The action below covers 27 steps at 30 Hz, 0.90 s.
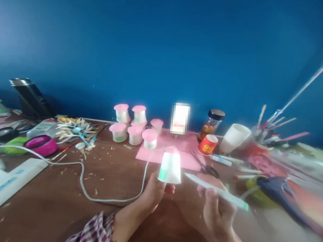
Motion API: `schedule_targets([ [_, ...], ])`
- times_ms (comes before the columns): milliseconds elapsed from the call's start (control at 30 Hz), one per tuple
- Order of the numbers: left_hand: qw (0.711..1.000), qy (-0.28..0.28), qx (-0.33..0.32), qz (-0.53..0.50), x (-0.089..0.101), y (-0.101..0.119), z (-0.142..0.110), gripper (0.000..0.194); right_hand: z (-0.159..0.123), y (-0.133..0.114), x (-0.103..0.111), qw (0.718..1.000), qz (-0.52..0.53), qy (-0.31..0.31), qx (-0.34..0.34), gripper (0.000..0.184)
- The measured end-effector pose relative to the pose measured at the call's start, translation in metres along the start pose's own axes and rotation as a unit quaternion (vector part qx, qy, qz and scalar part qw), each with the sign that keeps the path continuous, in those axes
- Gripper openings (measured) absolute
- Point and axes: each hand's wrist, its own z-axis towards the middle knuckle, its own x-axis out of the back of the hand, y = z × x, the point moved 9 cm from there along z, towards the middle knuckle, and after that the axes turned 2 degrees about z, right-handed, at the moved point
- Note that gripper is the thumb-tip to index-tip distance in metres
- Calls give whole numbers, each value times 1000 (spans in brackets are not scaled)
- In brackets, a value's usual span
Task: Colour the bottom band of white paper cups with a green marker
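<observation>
My left hand (151, 194) is closed on a small white paper cup (170, 168) with a green band, held upside down above the brown table (60, 202). My right hand (217, 211) is closed on a white pen-like stick with a green end (217, 190), whose tip points left toward the cup. A checked sleeve (96, 235) covers my left forearm.
Several pink-topped cups (135, 128) stand by a pink sheet (181, 152). Scissors (206, 167), a red cup (207, 144), a jar (211, 124), a tipped white cup (234, 138) and a brush holder (260, 138) lie right. A white cable (84, 184), pink bowl (42, 145) and wood scraps (75, 129) lie left.
</observation>
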Motion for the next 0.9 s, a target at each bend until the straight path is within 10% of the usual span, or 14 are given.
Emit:
schedule_targets([
  [900, 998, -14, -53, 43, 1, 4, -2, 14, -4, -11, -23, 992, -53, -112, 24, 8],
])
